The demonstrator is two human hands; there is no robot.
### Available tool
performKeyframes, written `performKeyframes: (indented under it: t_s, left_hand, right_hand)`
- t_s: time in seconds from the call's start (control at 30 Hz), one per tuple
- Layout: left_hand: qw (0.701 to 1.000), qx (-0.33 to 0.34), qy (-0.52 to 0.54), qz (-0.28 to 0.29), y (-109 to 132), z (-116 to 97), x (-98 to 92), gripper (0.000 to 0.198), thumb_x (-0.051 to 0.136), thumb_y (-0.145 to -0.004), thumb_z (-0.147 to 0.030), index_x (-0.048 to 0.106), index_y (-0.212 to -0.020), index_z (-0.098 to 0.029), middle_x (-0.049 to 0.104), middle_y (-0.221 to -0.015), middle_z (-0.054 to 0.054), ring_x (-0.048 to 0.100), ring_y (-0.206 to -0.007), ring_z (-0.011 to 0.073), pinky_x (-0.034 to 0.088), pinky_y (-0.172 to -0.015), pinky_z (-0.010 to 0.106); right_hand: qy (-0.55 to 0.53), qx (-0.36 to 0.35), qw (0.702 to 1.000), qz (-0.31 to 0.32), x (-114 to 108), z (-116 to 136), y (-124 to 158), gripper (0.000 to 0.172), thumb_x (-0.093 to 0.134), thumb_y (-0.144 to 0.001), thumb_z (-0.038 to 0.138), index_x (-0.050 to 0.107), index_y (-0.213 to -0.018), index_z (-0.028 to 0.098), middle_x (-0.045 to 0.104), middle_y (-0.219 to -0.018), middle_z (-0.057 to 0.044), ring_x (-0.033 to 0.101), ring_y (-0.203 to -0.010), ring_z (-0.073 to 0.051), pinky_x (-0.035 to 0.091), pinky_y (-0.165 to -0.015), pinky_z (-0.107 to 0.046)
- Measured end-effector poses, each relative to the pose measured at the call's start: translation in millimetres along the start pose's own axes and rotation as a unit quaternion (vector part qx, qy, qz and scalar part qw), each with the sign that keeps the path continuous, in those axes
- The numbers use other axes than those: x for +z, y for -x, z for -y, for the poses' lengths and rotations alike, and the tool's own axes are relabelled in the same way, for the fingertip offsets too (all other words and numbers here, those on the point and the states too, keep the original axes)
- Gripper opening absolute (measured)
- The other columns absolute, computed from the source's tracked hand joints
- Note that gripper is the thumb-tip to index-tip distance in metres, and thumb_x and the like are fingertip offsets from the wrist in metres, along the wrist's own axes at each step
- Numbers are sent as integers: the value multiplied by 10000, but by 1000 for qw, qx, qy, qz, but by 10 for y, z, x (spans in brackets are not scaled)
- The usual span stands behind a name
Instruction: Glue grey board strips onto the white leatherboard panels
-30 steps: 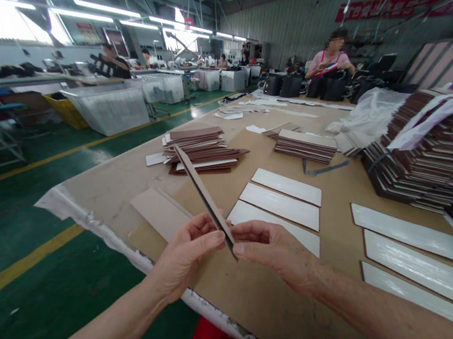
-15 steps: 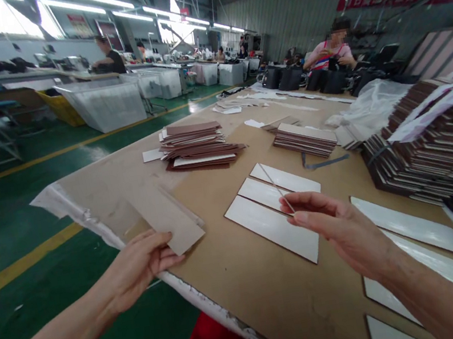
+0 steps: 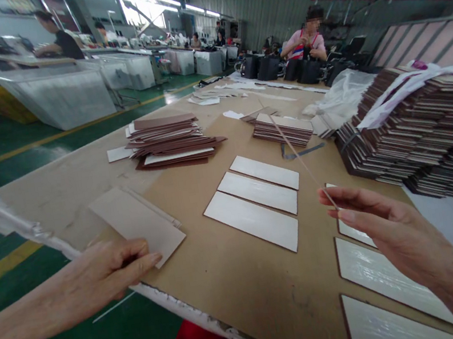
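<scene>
My left hand (image 3: pixel 105 273) rests on the near end of a beige card strip (image 3: pixel 136 224) lying at the table's left edge, fingers pressed down on it. My right hand (image 3: pixel 386 229) is raised over the table on the right and pinches a thin card strip (image 3: pixel 296 155), seen edge-on and pointing away from me. Three white strips (image 3: pixel 258 202) lie side by side on the brown board between my hands. More white strips (image 3: pixel 383 276) lie under and in front of my right hand.
Stacks of brown strips stand at the middle back (image 3: pixel 169 141), (image 3: pixel 283 128), and a large pile (image 3: pixel 424 130) under plastic fills the right side. A person in pink (image 3: pixel 305 43) sits at the far end. White bins (image 3: pixel 62 98) stand on the green floor to the left.
One second ago both hands held one strip upright between them. The left hand then dropped to the beige strip at the table edge, and the right hand carried the thin strip to the right.
</scene>
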State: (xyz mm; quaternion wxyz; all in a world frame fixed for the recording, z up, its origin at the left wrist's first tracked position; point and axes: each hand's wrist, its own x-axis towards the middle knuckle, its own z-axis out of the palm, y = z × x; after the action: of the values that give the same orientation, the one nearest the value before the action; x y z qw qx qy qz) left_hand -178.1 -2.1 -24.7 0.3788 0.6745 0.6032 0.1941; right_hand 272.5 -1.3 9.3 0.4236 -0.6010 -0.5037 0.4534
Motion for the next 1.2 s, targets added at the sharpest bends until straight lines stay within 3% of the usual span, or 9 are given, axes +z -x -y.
performKeyframes:
  t_s: [0.07, 0.13, 0.23, 0.33, 0.43, 0.6, 0.73, 1.0, 1.2]
  left_hand:
    - [989, 95, -104, 46, -260, -145, 28, 316, 619, -927, -484, 702, -780, -216, 646, -677, -8, 573, -576, 140, 414, -542, 227]
    - [970, 186, -144, 57, -563, -291, 101, 279, 605, -933, -457, 726, -1051, -235, 726, -993, 47, 660, -834, 195, 495, -734, 276]
    - [942, 285, -161, 81, -999, -424, 249, 470, 696, -863, -435, 663, -1283, -227, 654, -1331, 115, 586, -1224, 304, 434, -1048, 403]
    - [926, 317, -181, 99, -1316, -423, 346, 661, 776, -777, -440, 606, -1366, -195, 611, -1394, 158, 526, -1307, 355, 350, -1138, 474]
    - [933, 283, -196, 101, -1488, -339, 367, 800, 786, -747, -493, 536, -1430, -161, 580, -1415, 189, 524, -1307, 378, 363, -1125, 481]
    - [954, 226, -164, 109, -1580, -199, 383, 723, 749, -761, -482, 548, -1398, -203, 649, -1304, 126, 619, -1167, 321, 471, -979, 391]
    - [953, 222, -178, 101, -1575, -168, 392, 705, 750, -744, -431, 568, -1387, -207, 647, -1313, 127, 598, -1198, 329, 455, -998, 401]
    - [940, 271, -150, 143, -1472, -197, 321, 629, 733, -784, -344, 604, -1397, -299, 682, -1294, 76, 601, -1198, 318, 419, -1026, 398]
    - [917, 327, -185, 130, -1494, -279, 469, 687, 770, -770, -467, 605, -1391, -224, 569, -1452, 130, 510, -1331, 336, 339, -1143, 435]
  right_hand:
    - [5, 10, 1000, 4, 7, -32, 28, 541, 866, -730, 511, 732, -1203, 285, 698, -1322, -92, 611, -1247, -320, 415, -1138, -518]
    - [12, 17, 1000, 7, 28, -38, 53, 566, 862, -730, 523, 724, -1223, 280, 701, -1315, -102, 627, -1225, -325, 430, -1125, -533]
    - [18, 16, 1000, -4, 26, -24, 97, 601, 866, -717, 531, 716, -1241, 276, 693, -1328, -113, 639, -1211, -337, 458, -1103, -538]
    - [26, 10, 1000, -12, -46, -33, 159, 612, 863, -722, 523, 705, -1267, 293, 667, -1373, -107, 622, -1239, -348, 449, -1115, -543]
    - [37, 12, 999, -16, -136, -77, 226, 585, 846, -747, 513, 696, -1280, 328, 647, -1404, -82, 603, -1265, -351, 415, -1143, -551]
    - [33, 12, 999, -36, -186, -133, 246, 565, 852, -717, 533, 730, -1228, 325, 675, -1365, -86, 615, -1244, -367, 504, -1067, -523]
    - [37, 6, 999, -30, -170, -152, 199, 558, 844, -739, 517, 722, -1247, 320, 676, -1365, -83, 619, -1241, -354, 503, -1074, -508]
    - [31, 4, 999, -12, -145, -157, 198, 543, 829, -780, 492, 705, -1269, 293, 678, -1356, -91, 603, -1261, -339, 457, -1112, -520]
    - [26, -3, 1000, -16, -107, -108, 228, 518, 825, -778, 513, 718, -1234, 291, 694, -1332, -83, 620, -1243, -325, 503, -1067, -494]
